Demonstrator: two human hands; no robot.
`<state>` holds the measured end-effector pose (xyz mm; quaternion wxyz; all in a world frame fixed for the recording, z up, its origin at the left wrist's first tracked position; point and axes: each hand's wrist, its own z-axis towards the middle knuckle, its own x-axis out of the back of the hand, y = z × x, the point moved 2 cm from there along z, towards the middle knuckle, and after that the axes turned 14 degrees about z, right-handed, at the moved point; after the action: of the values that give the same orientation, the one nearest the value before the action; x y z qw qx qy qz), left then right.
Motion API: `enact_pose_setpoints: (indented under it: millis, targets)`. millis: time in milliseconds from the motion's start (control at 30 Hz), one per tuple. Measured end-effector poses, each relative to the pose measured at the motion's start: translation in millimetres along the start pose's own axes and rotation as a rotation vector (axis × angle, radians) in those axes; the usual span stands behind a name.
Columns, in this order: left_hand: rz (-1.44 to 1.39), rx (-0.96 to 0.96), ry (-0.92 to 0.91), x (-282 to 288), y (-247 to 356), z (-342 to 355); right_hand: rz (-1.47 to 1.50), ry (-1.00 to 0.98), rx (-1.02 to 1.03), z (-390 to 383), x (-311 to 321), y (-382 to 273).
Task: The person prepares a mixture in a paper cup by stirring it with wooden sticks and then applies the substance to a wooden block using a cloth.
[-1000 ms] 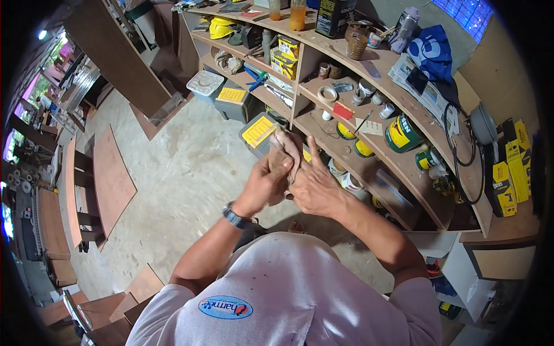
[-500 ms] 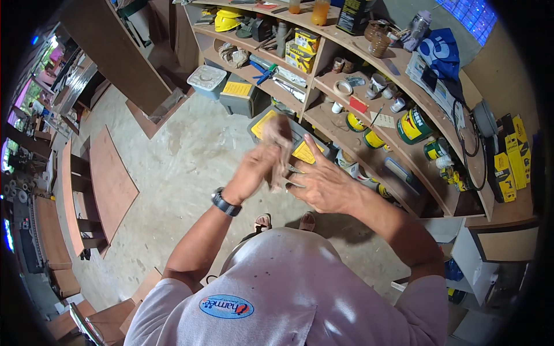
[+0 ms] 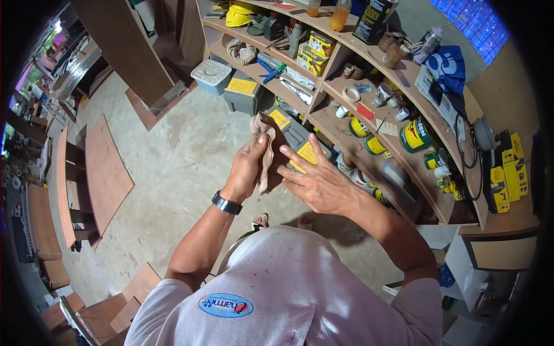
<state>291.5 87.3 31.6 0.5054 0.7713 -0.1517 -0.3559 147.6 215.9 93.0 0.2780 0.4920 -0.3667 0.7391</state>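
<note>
A crumpled greyish-brown rag [image 3: 264, 130] hangs from my left hand [image 3: 247, 161], whose thumb and fingers are closed around it; the loose end dangles below my thumb. Just to the right, my right hand [image 3: 317, 180] has its fingers spread and nothing in them. A narrow gap lies between its fingertips and the rag. Below both hands, partly covered by them, a grey toolbox [image 3: 296, 136] with yellow labels stands on the floor.
Wooden shelves [image 3: 346, 86] with paint cans, jars and tools curve along the right. A second grey box [image 3: 240, 95] and a lidded tub [image 3: 210, 75] stand at their foot. Cut wood panels [image 3: 107, 179] rest on the concrete floor at left.
The rag, blurred between both hands before, now hangs still from my left hand. My hands have moved slightly apart, and my view has shifted a little.
</note>
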Motion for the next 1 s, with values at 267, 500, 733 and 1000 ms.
enact_pose_setpoints:
  millis: [267,500,733,1000]
  targets:
    - [0.056,-0.058,-0.032,-56,-11,7,0.049,0.116,0.139,-20,7,9]
    - [0.675,-0.296,-0.286,-83,-1,12,0.236,-0.256,0.037,-55,28,21]
    - [0.546,-0.182,-0.050,-97,-39,39,0.147,-0.209,0.139,-65,18,30]
    - [0.046,-0.006,-0.079,-64,-31,24,0.270,0.431,-0.393,-84,30,49]
